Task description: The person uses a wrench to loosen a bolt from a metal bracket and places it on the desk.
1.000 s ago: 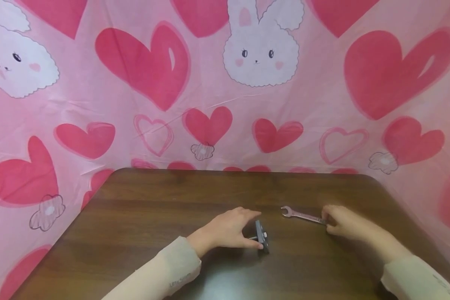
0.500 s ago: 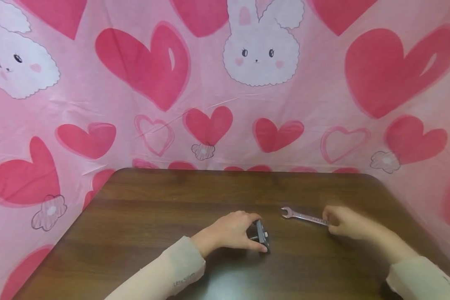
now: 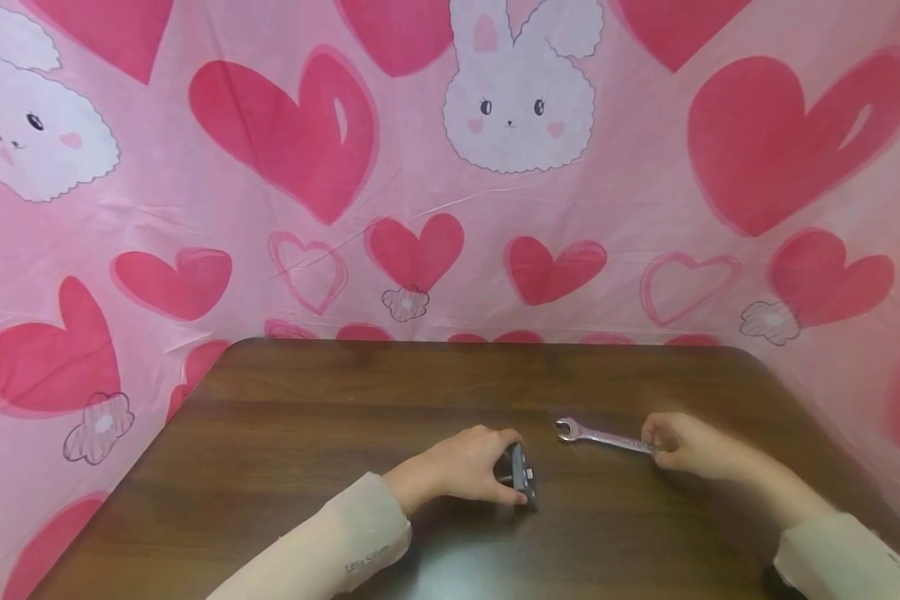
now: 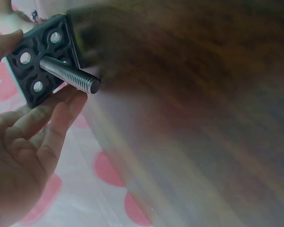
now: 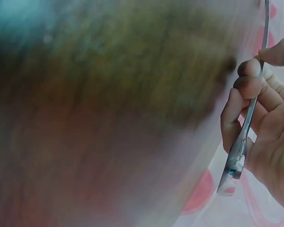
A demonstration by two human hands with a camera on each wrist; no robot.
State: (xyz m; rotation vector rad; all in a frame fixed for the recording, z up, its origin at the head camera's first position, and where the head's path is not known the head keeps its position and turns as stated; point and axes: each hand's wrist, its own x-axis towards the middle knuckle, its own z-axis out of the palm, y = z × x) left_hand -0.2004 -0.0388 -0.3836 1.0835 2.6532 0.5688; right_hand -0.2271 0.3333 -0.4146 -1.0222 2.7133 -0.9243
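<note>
Between thumb and fingers, my left hand (image 3: pixel 457 467) grips a dark square plate (image 3: pixel 523 477) by opposite edges. The plate stands on edge, a small bolt head on its right face. In the left wrist view, the black plate (image 4: pixel 32 72) has several round holes, and a threaded bolt (image 4: pixel 68 74) sticks out from its middle past the fingers. On the right, my right hand (image 3: pixel 686 446) pinches a silver wrench (image 3: pixel 607 437) near one end; its open-ended head points left toward the plate, a short gap away. The right wrist view shows the wrench (image 5: pixel 250 113) edge-on, running past curled fingers.
Both hands work over a brown wooden table (image 3: pixel 307 433) with rounded far corners. Behind it and along the sides hangs a pink cloth (image 3: pixel 420 192) printed with red hearts and white rabbits.
My left fingers have closed in further over the plate's edges. The wrench's head has come slightly left and turned a little, while the right hand has hardly moved.
</note>
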